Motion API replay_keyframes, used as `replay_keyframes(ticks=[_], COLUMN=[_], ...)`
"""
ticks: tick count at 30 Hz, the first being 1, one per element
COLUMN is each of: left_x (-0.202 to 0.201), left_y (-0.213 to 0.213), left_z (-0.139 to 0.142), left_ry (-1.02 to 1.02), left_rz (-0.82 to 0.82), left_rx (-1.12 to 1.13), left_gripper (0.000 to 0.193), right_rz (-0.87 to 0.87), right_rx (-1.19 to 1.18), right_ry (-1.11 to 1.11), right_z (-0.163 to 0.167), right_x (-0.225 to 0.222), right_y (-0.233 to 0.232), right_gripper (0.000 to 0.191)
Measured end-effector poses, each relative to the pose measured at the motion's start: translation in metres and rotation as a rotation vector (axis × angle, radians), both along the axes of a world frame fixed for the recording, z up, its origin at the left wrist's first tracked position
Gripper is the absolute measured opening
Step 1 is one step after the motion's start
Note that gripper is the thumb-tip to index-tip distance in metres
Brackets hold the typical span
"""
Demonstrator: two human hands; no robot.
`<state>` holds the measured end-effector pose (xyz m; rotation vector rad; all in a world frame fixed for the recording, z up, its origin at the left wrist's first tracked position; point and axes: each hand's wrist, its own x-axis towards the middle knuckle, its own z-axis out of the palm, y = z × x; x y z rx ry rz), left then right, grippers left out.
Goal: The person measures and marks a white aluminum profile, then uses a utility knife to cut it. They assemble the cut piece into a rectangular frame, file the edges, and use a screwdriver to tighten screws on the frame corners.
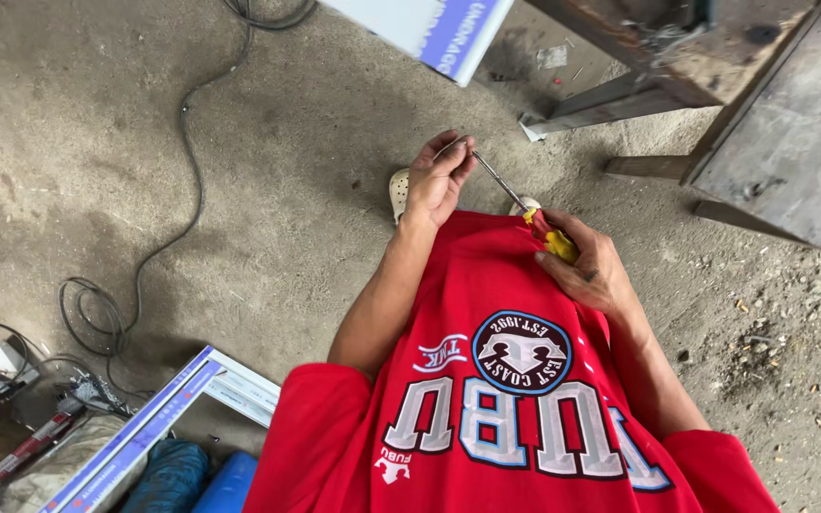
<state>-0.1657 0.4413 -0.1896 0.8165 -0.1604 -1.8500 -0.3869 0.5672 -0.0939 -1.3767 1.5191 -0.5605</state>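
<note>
1. The right hand (593, 271) is clenched around the yellow-and-red handle of a screwdriver (551, 239), held just in front of the hem of the person's red shirt (486, 313).
2. The screwdriver's thin metal shaft runs up and to the left from the handle to the left hand (437, 180), where its tip meets the fingertips.
3. The left hand is curled, its fingers pinched together around something small at the shaft's tip; the piece is too small to tell what it is.
4. Both hands hang above the bare concrete floor (97, 142), the left forearm reaching out along the shirt's edge.
5. A pale sandal (398, 193) shows on the floor just behind the left hand.
6. A black cable (187, 161) snakes across the floor on the left and ends in loose coils.
7. A worn wooden bench (781, 133) stands at the upper right, its legs on the floor.
8. A white profile with a blue strip (159, 418) lies at the lower left, and a similar white and blue panel (434, 28) shows at the top edge.
</note>
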Motion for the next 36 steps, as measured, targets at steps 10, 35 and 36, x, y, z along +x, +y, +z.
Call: replay_keyframes(ticks=[10,35,36], left_x=[-0.068,-0.079,-0.078], left_y=[0.027,0.009,0.005], left_z=[0.037,0.048,0.048], left_ry=[0.02,-0.469,-0.455], left_rz=[0.125,0.121,0.123], left_rx=[-0.244,-0.101,-0.09], left_gripper=[0.016,0.017,0.018], right_rz=[0.222,0.113,0.102], right_rx=[-0.3,-0.223,-0.286], right_ry=[0.0,-0.367,-0.319], right_z=[0.019,-0.036,-0.037], right_x=[-0.086,-0.097,-0.09], right_y=[-0.01,-0.015,-0.016], right_gripper=[0.055,0.051,0.053])
